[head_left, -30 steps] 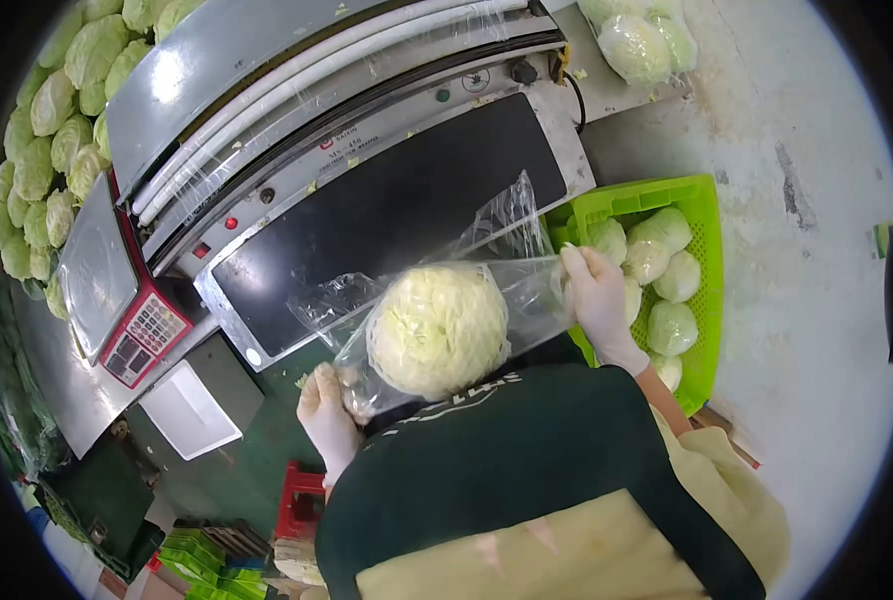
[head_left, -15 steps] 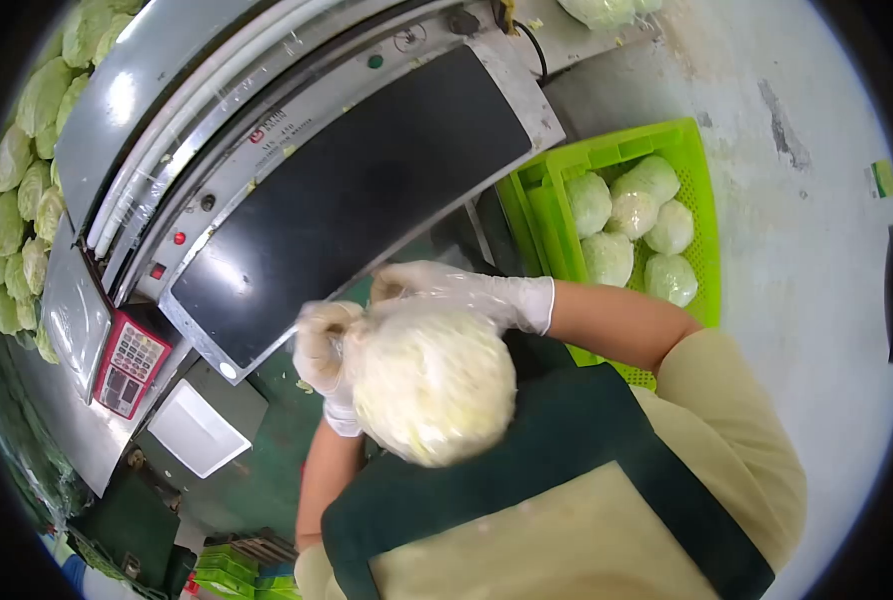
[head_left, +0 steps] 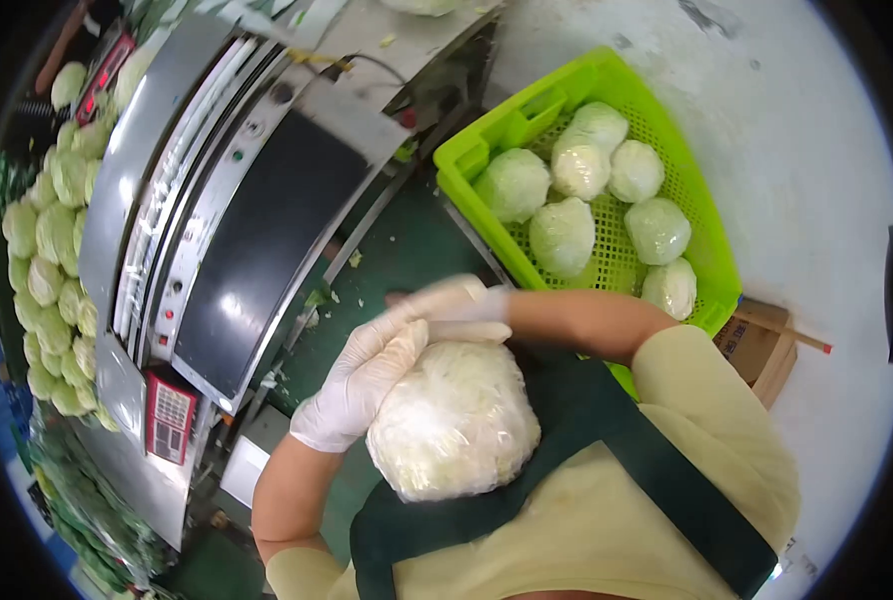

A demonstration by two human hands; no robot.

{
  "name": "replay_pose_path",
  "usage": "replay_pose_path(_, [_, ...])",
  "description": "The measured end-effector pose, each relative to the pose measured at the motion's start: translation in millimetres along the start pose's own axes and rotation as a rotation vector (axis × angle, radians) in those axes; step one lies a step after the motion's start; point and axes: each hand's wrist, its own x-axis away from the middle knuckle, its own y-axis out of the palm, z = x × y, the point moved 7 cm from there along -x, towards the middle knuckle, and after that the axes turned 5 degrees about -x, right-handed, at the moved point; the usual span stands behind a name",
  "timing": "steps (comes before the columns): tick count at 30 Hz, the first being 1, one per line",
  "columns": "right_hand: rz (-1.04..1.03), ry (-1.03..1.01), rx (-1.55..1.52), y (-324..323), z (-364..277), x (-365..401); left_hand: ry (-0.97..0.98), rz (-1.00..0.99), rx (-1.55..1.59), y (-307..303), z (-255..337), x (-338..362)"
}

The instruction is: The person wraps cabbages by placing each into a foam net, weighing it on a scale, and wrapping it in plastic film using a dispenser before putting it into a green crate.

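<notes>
A pale green cabbage (head_left: 455,420) in clear plastic film is held close against my dark apron. My left hand (head_left: 352,385), in a whitish glove, is closed at its upper left side, fingers on the gathered film. Across the top edge lies my gloved right hand (head_left: 445,308), partly smeared by motion. Its thumb rests along the cabbage and its other fingers curl in near my left hand. The underside of the cabbage is hidden.
A green crate (head_left: 702,225) to the right holds several wrapped cabbages. At left stands a wrapping machine (head_left: 267,235) with a dark plate, beside a red scale (head_left: 171,415) and a heap of cabbages (head_left: 57,240). A cardboard box (head_left: 757,350) sits past the crate.
The view has turned and shifted, bringing more of the crate into sight. My right hand has moved over the top of the cabbage, close to my left hand.
</notes>
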Motion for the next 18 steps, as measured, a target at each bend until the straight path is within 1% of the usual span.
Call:
replay_pose_path(1, [0.17, -0.039, -0.012, -31, -10, 26, -0.051, 0.072, 0.064, 10, -1, -6])
replay_pose_path(2, [0.443, -0.239, 0.01, -68, -41, 69, -0.101, 0.144, 0.126, 17, -3, -11])
replay_pose_path(3, [0.729, -0.418, 0.079, -101, -70, 119, -0.116, 0.137, 0.213, 25, -4, -17])
replay_pose_path(4, [0.772, -0.64, -0.199, -112, -100, 168, -0.106, 0.178, 0.193, 35, 1, -24])
replay_pose_path(5, [0.916, -0.816, -0.166, -103, -132, 216, -0.1, 0.214, 0.17, 46, 9, -30])
replay_pose_path(7, [0.902, -0.878, -0.04, -53, -142, 243, -0.104, 0.241, 0.127, 59, 10, -40])
replay_pose_path(9, [0.658, -0.851, 0.127, 5, -122, 217, -0.079, 0.296, 0.088, 57, -2, -49])
replay_pose_path(10, [0.523, -0.733, 0.013, 3, -105, 217, -0.134, 0.329, 0.362, 64, -11, -54])
replay_pose_path(11, [0.38, -0.618, -0.105, 2, -86, 220, -0.121, 0.353, 0.295, 66, -17, -62])
replay_pose_path(13, [0.397, -0.472, -0.387, -1, -40, 233, -0.094, 0.427, 0.16, 60, -35, -65])
replay_pose_path(14, [0.38, -0.399, -0.518, -1, -16, 238, -0.081, 0.364, 0.039, 65, -43, -67])
replay_pose_path(16, [0.468, -0.524, -0.804, 4, 31, 238, -0.045, 0.24, -0.197, 80, -55, -73])
replay_pose_path(17, [0.508, -0.591, -0.957, 9, 50, 237, -0.114, 0.185, -0.298, 91, -61, -78])
replay_pose_path(18, [0.574, -0.646, -0.973, 10, 60, 244, -0.108, 0.132, -0.27, 103, -63, -91])
